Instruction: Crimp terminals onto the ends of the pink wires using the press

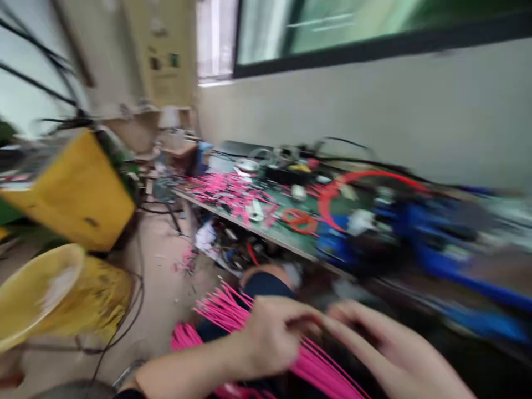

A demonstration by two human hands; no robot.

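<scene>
A bundle of long pink wires (pixel 322 368) lies across my lap, its thin tips fanning out to the upper left. Around the middle of this bundle my left hand (pixel 274 335) is closed, with fingers curled. My right hand (pixel 369 338) is just to the right, its fingertips meeting those of my left hand above the wires; its fingers are bent together, and anything pinched between them is too small and blurred to name. More pink wires (pixel 185 337) show below and left of my left forearm.
A green-topped bench (pixel 297 241) runs along the wall with short pink pieces (pixel 233 194), orange-handled scissors (pixel 299 220), a red-orange hoop (pixel 326 202) and blue trays (pixel 436 266). At left are a yellow machine (pixel 87 191), a yellow bucket (pixel 39 293) and loose floor cables.
</scene>
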